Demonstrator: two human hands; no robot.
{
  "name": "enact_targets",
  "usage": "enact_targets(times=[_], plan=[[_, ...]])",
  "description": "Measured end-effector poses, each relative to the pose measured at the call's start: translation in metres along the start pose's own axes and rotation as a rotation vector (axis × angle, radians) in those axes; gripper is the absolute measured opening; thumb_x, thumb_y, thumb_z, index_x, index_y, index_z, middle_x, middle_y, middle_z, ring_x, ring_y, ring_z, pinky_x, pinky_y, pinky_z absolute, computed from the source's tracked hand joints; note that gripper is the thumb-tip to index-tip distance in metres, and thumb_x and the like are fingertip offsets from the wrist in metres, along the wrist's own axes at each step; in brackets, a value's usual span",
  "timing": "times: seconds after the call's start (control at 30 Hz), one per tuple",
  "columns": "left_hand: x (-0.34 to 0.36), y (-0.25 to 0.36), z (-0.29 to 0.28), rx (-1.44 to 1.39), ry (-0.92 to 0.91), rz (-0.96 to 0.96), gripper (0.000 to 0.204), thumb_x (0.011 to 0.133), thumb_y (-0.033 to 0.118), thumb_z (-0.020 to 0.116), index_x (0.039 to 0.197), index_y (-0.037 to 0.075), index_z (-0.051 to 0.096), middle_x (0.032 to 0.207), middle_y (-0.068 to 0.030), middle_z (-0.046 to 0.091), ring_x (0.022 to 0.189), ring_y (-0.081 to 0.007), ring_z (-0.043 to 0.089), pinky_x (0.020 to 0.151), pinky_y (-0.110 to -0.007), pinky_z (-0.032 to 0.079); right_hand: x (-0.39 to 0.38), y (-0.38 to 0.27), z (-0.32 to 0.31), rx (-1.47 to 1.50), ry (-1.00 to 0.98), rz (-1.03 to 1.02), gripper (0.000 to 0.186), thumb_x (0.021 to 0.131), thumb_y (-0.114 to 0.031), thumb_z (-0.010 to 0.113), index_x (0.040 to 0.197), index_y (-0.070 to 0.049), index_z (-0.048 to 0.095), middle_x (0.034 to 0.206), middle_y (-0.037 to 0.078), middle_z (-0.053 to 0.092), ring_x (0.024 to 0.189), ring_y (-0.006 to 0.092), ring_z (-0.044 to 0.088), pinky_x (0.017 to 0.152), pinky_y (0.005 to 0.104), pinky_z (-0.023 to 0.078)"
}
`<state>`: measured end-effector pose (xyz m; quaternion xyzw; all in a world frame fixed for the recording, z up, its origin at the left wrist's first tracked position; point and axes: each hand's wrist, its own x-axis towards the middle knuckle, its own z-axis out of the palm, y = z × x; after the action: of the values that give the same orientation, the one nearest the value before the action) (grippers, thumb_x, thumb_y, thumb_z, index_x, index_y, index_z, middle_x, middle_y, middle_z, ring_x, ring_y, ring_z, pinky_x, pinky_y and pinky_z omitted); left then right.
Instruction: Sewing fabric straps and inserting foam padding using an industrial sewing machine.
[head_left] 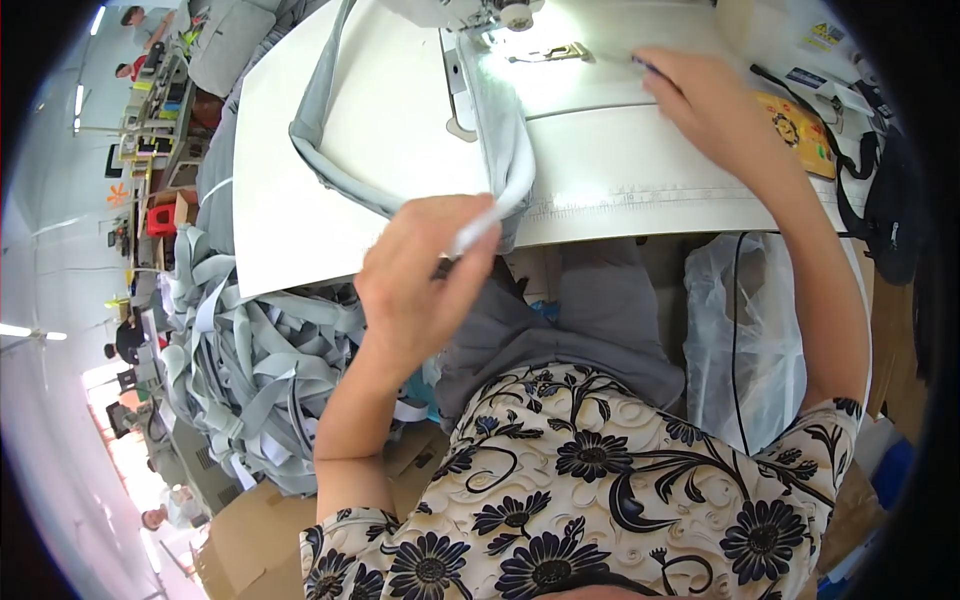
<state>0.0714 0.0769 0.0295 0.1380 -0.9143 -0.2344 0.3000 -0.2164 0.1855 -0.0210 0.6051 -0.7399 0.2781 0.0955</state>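
My left hand (425, 280) is closed on a grey and white fabric strip (515, 170) at the table's front edge. From there the strip runs up to the lit needle area of the sewing machine (470, 12). A grey length of it (322, 165) loops across the left side of the white table (385, 130). My right hand (715, 110) hovers over the table to the right of the machine, fingers curled in. A small dark tip (648, 67) shows at its fingers, too small to name. Near it on the table lies a small metal part (550, 53).
A large heap of grey strips (265, 350) lies below the table at left, by cardboard (270, 540). A yellow packet (797, 133) and a black strap (850, 170) lie at the table's right. A clear plastic bag (745, 340) hangs below. Other people work far left.
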Motion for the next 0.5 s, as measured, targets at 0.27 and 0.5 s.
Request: enact_targets(times=[0.27,0.5], plan=[[-0.005,-0.006,-0.002,-0.092,-0.031,-0.028,0.022,0.076,-0.004,0.074,0.097,0.0,0.069,0.091,-0.0111,0.071,0.078,-0.0213,0.068,0.069,-0.028,0.053,-0.031,-0.052,-0.012,0.127,-0.02,-0.277,0.03,0.083,-0.03,0.071,0.103,-0.008,0.07,0.088,0.004,0.065,0.069,0.0215,0.063,0.059,0.0316,0.05],[-0.01,-0.007,-0.001,-0.081,-0.075,-0.009,0.024,0.075,-0.003,0.074,0.099,0.002,0.07,0.091,-0.0112,0.071,0.079,-0.0231,0.069,0.069,-0.029,0.053,-0.021,-0.05,-0.001,0.11,0.074,-0.455,0.033,0.076,-0.027,0.076,0.103,-0.01,0.068,0.09,0.001,0.065,0.07,0.0183,0.063,0.055,0.0306,0.049]])
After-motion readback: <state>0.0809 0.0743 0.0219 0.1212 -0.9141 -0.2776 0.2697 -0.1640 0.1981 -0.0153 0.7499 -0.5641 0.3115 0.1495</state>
